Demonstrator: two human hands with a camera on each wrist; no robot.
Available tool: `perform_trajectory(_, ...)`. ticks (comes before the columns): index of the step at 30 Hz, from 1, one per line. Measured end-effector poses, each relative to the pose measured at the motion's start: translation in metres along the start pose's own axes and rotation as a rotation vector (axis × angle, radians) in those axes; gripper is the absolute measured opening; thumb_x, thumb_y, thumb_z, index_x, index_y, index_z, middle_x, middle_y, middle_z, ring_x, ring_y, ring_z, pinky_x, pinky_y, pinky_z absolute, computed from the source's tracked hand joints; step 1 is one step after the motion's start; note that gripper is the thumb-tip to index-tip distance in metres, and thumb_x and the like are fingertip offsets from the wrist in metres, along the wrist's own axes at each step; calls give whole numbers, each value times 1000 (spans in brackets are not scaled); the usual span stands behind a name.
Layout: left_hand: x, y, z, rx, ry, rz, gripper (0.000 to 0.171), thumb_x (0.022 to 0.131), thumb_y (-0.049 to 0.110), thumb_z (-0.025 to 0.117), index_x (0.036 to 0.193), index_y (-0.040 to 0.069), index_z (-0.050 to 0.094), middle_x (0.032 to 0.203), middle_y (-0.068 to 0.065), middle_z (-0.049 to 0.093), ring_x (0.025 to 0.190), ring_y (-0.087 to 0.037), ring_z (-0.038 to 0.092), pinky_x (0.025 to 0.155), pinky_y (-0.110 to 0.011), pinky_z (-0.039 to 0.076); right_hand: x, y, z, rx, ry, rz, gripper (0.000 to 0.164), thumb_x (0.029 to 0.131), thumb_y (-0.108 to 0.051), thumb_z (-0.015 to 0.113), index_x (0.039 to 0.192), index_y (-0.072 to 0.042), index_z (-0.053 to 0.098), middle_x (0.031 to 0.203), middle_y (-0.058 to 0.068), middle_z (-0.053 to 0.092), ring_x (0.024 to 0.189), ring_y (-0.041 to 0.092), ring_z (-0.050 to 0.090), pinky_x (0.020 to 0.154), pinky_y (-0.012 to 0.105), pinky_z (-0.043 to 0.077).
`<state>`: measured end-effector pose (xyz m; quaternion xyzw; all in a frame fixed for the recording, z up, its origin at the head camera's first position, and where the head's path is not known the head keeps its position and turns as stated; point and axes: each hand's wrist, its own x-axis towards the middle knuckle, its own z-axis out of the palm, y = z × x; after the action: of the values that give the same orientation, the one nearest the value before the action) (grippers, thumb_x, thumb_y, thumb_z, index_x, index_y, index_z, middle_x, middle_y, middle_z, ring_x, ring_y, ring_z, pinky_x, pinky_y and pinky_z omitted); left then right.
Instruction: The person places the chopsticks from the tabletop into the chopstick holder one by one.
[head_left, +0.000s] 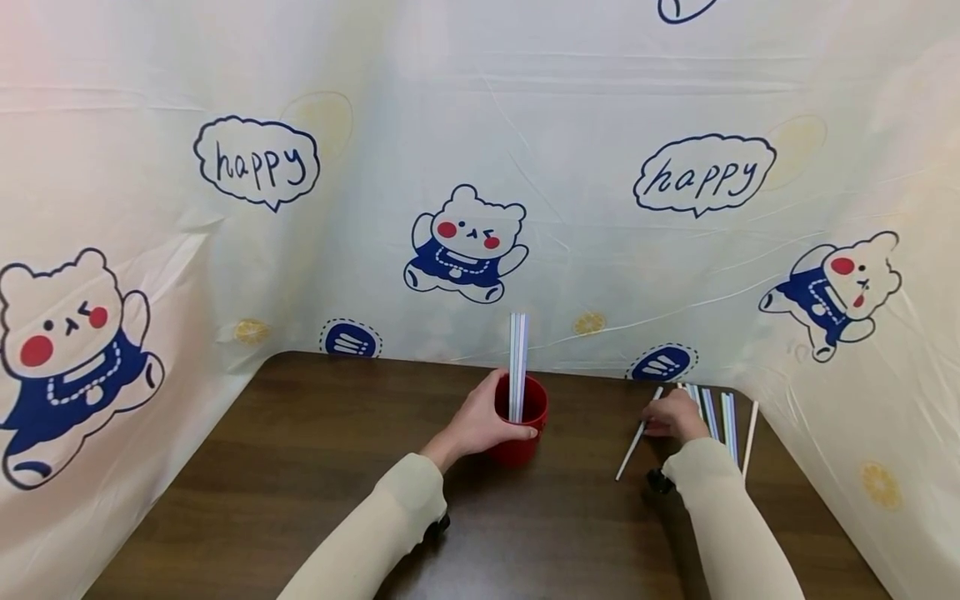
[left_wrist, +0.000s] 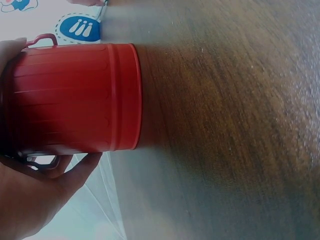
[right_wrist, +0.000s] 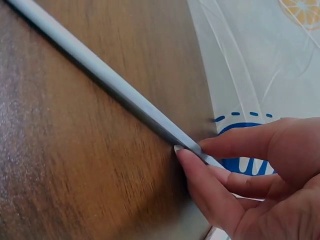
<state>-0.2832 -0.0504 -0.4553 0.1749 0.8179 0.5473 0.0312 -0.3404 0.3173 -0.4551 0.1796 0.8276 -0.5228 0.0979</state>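
A red cup (head_left: 516, 452) with small side handles stands upright near the middle of the table. My left hand (head_left: 480, 423) grips it around the side, near the rim. Several pale straws (head_left: 518, 367) stick up out of the cup. Over on the right, my right hand (head_left: 672, 414) pinches one pale straw (head_left: 628, 457) between thumb and fingers close to its far end. In the right wrist view this straw (right_wrist: 95, 65) slants across the wood. The cup's ribbed wall (left_wrist: 65, 100) fills the left of the left wrist view, with the left fingers partly behind it.
More pale straws (head_left: 709, 415) lie beside and partly behind the right hand, and a pinkish straw (head_left: 751, 437) lies farthest right. The brown wooden table (head_left: 300, 467) is bordered by a printed cloth (head_left: 360, 250) at the back and both sides.
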Motion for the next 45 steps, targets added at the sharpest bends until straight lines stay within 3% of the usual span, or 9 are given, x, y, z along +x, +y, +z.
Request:
perform_trajectory(6,2,0,-1,12,7,-5,87,74,29,92,145,25,40,139,2,55,124,-19,55,97,-47,55,2,-1,-4,83,-48,29,15,88,15,60,95,9,48,74,13,61,61,20,68,68,37,63)
perform_trajectory(16,1,-1,-2,18,3,-10,88,74,29,92,145,24,41,137,3,56,123,-18,55,96,-47,56,1,1,-3,103,-52,29,8,90,13,62,94,11,56,72,12,65,61,18,69,67,34,63)
perform_trajectory(22,0,-1,-1,14,0,-11,87,75,29,91,145,25,40,137,4,55,123,-18,55,97,-47,55,-6,-8,2,67,-16,-106,15,91,10,62,102,20,64,83,16,68,67,19,70,71,38,63)
perform_trajectory(30,2,-3,0,10,2,-12,88,74,29,92,145,26,40,137,6,56,123,-17,55,96,-46,56,-20,-40,13,75,27,-282,29,96,4,63,121,18,57,105,24,63,74,18,72,76,37,63)
perform_trajectory(40,2,-2,1,14,6,-14,88,74,28,92,145,26,41,137,4,56,123,-17,55,96,-46,56,-50,-89,32,225,108,-442,30,96,1,67,121,15,59,89,6,65,71,10,71,78,34,62)
perform_trajectory(45,2,-2,1,24,8,-17,88,75,29,92,146,25,41,137,4,56,123,-17,55,97,-45,55,-64,-105,44,321,127,-520,30,93,7,67,119,19,58,90,9,64,69,7,69,73,30,62)
